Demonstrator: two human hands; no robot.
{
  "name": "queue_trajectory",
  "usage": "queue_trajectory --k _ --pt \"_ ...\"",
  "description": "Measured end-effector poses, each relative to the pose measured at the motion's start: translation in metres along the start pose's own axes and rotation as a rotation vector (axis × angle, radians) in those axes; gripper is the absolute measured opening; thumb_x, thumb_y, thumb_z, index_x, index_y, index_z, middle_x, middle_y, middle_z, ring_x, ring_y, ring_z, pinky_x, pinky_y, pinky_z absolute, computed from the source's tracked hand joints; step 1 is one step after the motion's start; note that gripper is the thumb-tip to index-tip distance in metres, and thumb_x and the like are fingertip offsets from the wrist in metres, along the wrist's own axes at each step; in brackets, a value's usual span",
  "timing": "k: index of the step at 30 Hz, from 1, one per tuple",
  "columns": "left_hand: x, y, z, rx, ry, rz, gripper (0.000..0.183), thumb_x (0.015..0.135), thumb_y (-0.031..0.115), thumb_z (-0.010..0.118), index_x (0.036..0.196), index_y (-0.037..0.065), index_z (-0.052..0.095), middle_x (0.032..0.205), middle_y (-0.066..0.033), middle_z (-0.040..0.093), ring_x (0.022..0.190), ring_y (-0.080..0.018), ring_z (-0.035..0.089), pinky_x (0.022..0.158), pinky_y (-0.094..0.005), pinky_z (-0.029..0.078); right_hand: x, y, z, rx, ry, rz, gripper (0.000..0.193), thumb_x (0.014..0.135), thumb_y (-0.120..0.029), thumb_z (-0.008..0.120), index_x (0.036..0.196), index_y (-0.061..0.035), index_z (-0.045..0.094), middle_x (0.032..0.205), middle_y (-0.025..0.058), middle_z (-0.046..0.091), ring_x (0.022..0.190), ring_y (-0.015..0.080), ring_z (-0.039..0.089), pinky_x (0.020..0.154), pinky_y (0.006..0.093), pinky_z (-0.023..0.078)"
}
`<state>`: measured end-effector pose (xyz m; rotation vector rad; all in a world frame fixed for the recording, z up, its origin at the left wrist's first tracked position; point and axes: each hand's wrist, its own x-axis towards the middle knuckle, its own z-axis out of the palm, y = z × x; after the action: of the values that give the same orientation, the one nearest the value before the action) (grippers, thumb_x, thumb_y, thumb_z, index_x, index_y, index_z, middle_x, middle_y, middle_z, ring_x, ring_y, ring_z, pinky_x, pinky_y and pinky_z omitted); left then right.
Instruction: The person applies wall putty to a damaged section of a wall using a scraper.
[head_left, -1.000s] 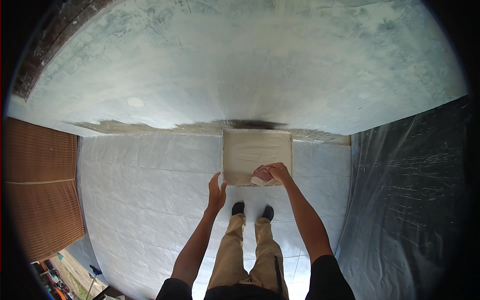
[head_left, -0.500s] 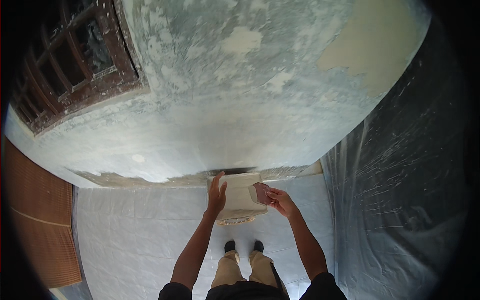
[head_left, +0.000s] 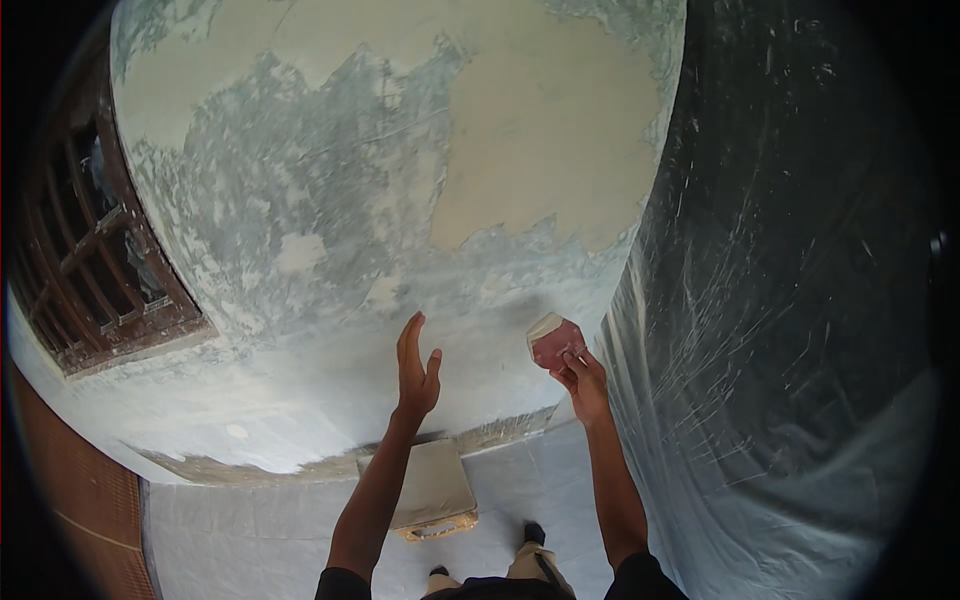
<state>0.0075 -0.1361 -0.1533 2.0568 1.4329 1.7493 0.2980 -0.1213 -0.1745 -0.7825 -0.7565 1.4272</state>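
My right hand (head_left: 588,387) grips a flat, reddish, many-sided plastic scraper (head_left: 557,347) by its lower right edge. Pale filler coats the scraper's upper left edge. It is raised in front of the grey-green patchy wall (head_left: 290,170); whether it touches the wall I cannot tell. My left hand (head_left: 415,377) is up before the wall too, empty, with fingers stretched and thumb apart. A large beige patch of filler (head_left: 550,130) covers the wall above the right hand. Below, partly behind my left forearm, a pale flat board (head_left: 437,480) lies on a low support with a crusted edge.
A brown wooden window frame (head_left: 110,270) with panes is at the left. Translucent plastic sheeting (head_left: 760,300) hangs on the right. Grey sheeting (head_left: 240,530) covers the floor, and a brown ribbed panel (head_left: 75,490) stands at the lower left.
Both hands have risen from over the board to in front of the wall, the right still holding the scraper. The view has turned up and right, and the feet have shifted.
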Motion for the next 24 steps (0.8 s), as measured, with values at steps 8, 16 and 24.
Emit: queue_trajectory --k 8,16,24 --pt "0.073 0.034 0.059 0.169 0.169 0.145 0.06 0.091 0.019 0.047 0.142 -0.003 0.026 0.147 -0.0232 0.026 0.136 -0.0373 0.025 0.111 -0.0458 0.018 0.09 -0.051 0.009 -0.305 0.212 -0.76 0.035 0.09 -0.002 0.057 0.124 0.0065 0.053 0.108 0.0125 0.064 0.094 0.0183 0.064 0.081 0.0314 0.053" --pt "0.079 0.03 0.061 0.291 0.205 0.179 0.059 0.092 0.021 0.048 0.141 -0.005 0.027 0.146 -0.0249 0.027 0.134 -0.0387 0.026 0.11 -0.0475 0.02 0.121 -0.047 0.048 -0.683 0.242 -1.183 0.043 0.079 0.008 0.063 0.121 0.0092 0.054 0.11 0.0196 0.063 0.096 0.0235 0.064 0.079 0.0327 0.056" --pt "0.083 0.011 0.068 0.295 0.099 0.265 0.06 0.088 0.018 0.052 0.138 -0.007 0.03 0.142 -0.0264 0.033 0.132 -0.0408 0.031 0.11 -0.05 0.021 0.136 -0.036 0.064 -0.86 0.302 -1.181 0.05 0.069 0.007 0.07 0.116 0.0006 0.056 0.114 0.0177 0.056 0.102 0.0306 0.059 0.079 0.0345 0.054"
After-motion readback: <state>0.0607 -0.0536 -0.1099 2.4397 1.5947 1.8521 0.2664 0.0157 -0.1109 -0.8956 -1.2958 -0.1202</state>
